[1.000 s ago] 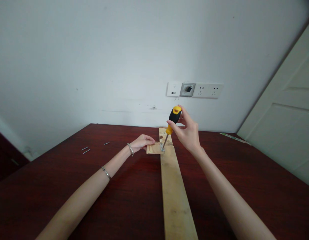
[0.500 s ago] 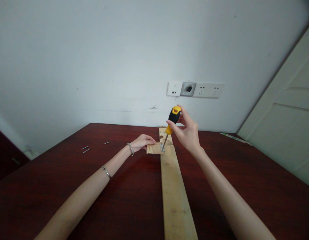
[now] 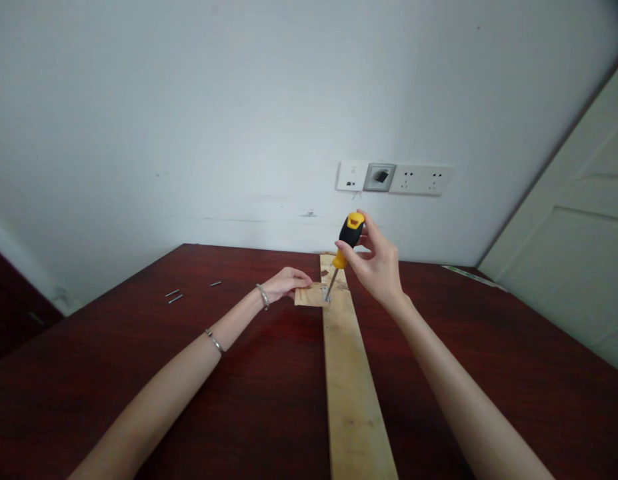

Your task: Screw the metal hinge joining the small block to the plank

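Observation:
My right hand (image 3: pixel 376 260) grips the black and yellow handle of a screwdriver (image 3: pixel 351 233), thumb and fingers closed round it. The screwdriver leans, its shaft running down to a small metal bracket (image 3: pixel 326 293) where a short wooden piece meets a long wooden plank (image 3: pixel 346 373). Between its thumb and fingers, my left hand (image 3: pixel 285 285) holds the short wooden piece (image 3: pixel 309 296) by its far left part. That piece juts out to the left from the plank. Whether a screw sits under the screwdriver's tip is too small to make out.
Several thin metal screws or nails (image 3: pixel 175 298) lie at the left of the dark red table (image 3: pixel 249 400). Behind it rises a white wall with sockets (image 3: pixel 421 180). A thin strip (image 3: pixel 473 277) lies by the door (image 3: pixel 579 247) at the right.
The whole view has shifted slightly. Both hands keep their holds, and the screwdriver stays at the bracket with almost the same tilt.

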Action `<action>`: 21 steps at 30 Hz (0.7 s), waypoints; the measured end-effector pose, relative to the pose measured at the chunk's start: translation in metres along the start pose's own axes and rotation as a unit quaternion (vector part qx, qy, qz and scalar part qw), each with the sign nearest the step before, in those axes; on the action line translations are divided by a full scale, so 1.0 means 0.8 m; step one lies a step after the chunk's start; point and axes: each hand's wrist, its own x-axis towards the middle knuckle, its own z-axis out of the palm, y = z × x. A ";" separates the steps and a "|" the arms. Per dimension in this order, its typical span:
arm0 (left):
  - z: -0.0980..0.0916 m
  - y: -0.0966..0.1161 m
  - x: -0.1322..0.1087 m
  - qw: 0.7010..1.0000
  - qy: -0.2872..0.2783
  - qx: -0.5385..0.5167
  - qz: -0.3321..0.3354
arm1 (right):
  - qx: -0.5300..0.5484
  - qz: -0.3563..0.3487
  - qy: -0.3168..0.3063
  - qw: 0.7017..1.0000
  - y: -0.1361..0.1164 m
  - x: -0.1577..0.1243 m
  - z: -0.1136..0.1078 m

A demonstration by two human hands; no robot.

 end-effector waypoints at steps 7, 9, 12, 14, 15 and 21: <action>0.000 -0.002 0.001 1.000 -0.010 -0.014 -0.004 | 0.028 0.017 -0.036 0.999 -0.003 0.001 -0.004; 0.001 -0.002 0.001 1.000 -0.012 -0.014 -0.003 | 0.046 0.021 -0.048 0.998 -0.004 0.001 -0.004; 0.003 0.000 0.000 1.000 -0.012 -0.018 -0.001 | 0.088 0.022 -0.068 0.994 -0.006 0.000 -0.002; 0.005 0.002 -0.002 1.000 -0.015 -0.017 0.004 | 0.098 0.014 -0.074 0.992 -0.008 -0.001 0.000; 0.006 0.003 -0.002 1.000 -0.018 -0.014 0.007 | 0.093 0.008 -0.069 0.993 -0.009 0.000 0.000; 0.014 0.009 -0.006 1.000 -0.023 0.007 0.014 | 0.038 0.004 -0.006 0.999 -0.009 0.005 -0.006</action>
